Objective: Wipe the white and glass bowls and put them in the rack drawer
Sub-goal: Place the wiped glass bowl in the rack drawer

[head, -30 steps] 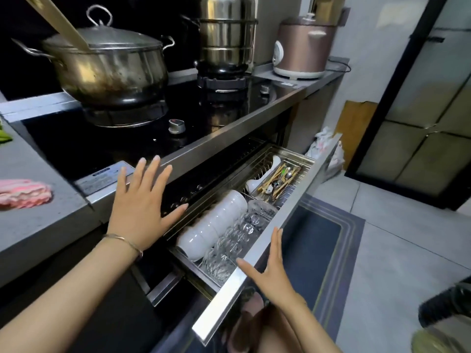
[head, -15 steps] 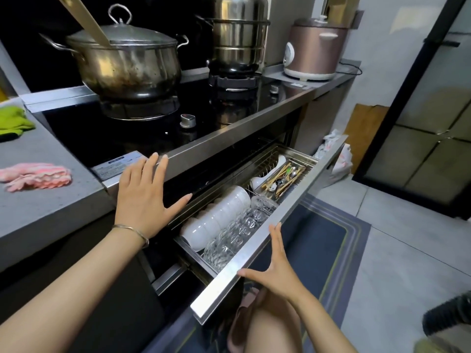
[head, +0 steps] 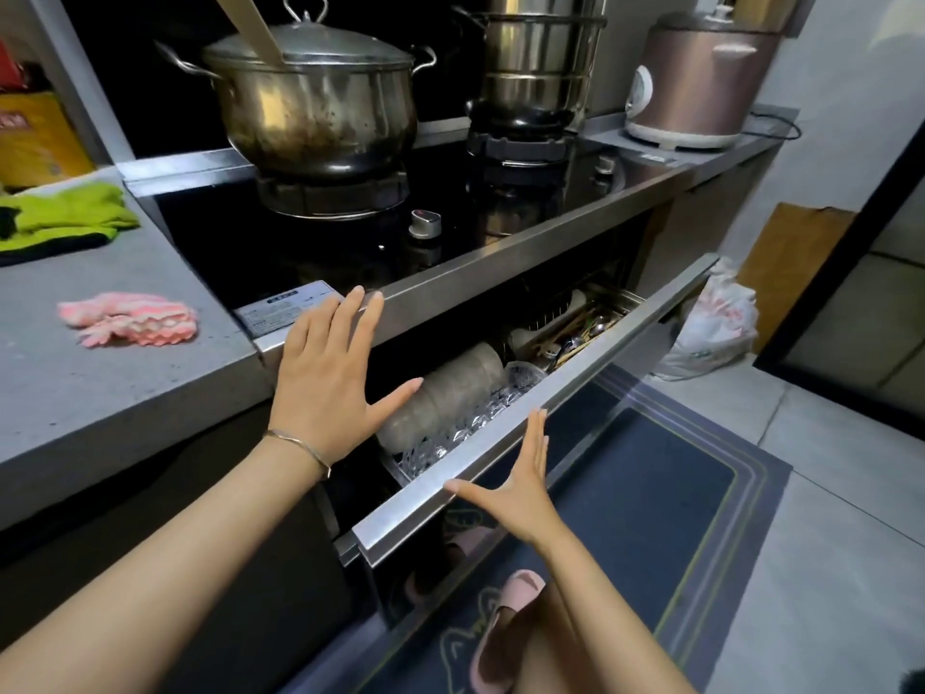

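Touching the rack drawer [head: 615, 343] front, the right hand [head: 515, 488] lies flat (left hand [head: 330, 383] splayed too).

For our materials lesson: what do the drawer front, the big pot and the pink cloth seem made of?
Drawer front: probably brushed stainless steel, grey with a dull sheen. Big pot: shiny metal, likely steel, stained brown. Pink cloth: soft fabric, ruffled and limp.

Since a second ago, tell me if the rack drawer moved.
Yes. The rack drawer has slid inward under the stove's steel edge; the white bowls now sit partly beneath it.
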Demonstrator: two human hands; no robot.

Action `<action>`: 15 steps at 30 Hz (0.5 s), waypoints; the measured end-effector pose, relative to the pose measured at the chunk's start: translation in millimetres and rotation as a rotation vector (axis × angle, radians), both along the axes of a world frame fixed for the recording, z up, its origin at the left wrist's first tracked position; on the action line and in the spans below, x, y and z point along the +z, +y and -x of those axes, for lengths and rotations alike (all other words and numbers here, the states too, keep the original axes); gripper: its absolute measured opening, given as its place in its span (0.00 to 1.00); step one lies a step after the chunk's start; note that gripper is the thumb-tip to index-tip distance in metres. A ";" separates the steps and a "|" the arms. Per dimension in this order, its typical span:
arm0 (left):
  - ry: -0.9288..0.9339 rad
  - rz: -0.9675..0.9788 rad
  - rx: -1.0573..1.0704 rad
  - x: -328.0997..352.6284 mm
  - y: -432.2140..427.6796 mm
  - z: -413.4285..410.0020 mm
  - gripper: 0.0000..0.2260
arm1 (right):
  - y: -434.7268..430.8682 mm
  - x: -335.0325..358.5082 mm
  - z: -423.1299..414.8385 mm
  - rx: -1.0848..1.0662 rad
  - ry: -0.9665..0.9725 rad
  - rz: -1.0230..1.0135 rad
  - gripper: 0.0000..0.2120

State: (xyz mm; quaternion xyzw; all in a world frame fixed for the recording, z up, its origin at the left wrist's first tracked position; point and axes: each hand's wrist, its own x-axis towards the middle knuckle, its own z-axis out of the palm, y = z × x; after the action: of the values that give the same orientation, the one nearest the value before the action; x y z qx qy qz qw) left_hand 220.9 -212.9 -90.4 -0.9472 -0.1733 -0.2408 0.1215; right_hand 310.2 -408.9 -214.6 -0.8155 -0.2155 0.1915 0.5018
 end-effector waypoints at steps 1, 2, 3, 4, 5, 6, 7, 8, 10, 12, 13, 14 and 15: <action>0.002 -0.005 0.001 0.0 0.8 0.3 0.38 | 7.0 -2.8 -0.2 -0.008 0.049 -0.042 0.68; 0.003 -0.009 0.001 -0.2 1.6 0.6 0.38 | 13.8 -5.5 1.0 -0.011 0.114 -0.077 0.67; 0.002 -0.013 0.002 -0.4 2.0 0.9 0.37 | 20.6 -8.9 3.1 -0.010 0.191 -0.107 0.66; -0.001 -0.018 0.003 -0.4 2.6 1.0 0.37 | 26.8 -12.2 4.7 -0.008 0.270 -0.134 0.64; -0.002 -0.024 0.004 -0.8 3.0 0.8 0.37 | 32.4 -16.3 5.5 -0.012 0.345 -0.166 0.63; -0.003 -0.029 0.005 -1.4 3.5 0.4 0.37 | 36.9 -19.6 5.5 -0.020 0.403 -0.207 0.61; -0.003 -0.033 0.008 -2.1 4.1 -0.1 0.37 | 41.1 -21.8 4.8 -0.028 0.441 -0.252 0.60; -0.002 -0.038 0.011 -2.8 4.8 -0.6 0.37 | 45.1 -23.3 3.4 -0.031 0.464 -0.288 0.59; 0.000 -0.046 0.018 -3.8 5.2 -1.6 0.38 | 54.4 -27.0 -0.7 -0.029 0.483 -0.303 0.60; 0.001 -0.048 0.024 -4.2 5.4 -2.2 0.38 | 65.5 -29.1 -4.0 -0.042 0.497 -0.283 0.61; -0.001 -0.048 0.028 -4.2 5.2 -2.3 0.38 | 70.8 -29.0 -4.9 -0.054 0.514 -0.283 0.61; -0.003 -0.051 0.030 -3.9 5.1 -2.5 0.38 | 75.0 -29.0 -6.3 -0.063 0.539 -0.299 0.61; -0.004 -0.055 0.032 -3.8 4.9 -2.6 0.38 | 78.6 -30.6 -8.4 -0.069 0.569 -0.333 0.59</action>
State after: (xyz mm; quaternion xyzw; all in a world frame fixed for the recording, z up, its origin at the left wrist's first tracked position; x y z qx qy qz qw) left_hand 223.5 -208.0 -94.2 -0.9402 -0.1818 -0.2455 0.1510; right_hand 318.6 -330.3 -245.2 -0.6429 -0.0672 0.3568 0.6744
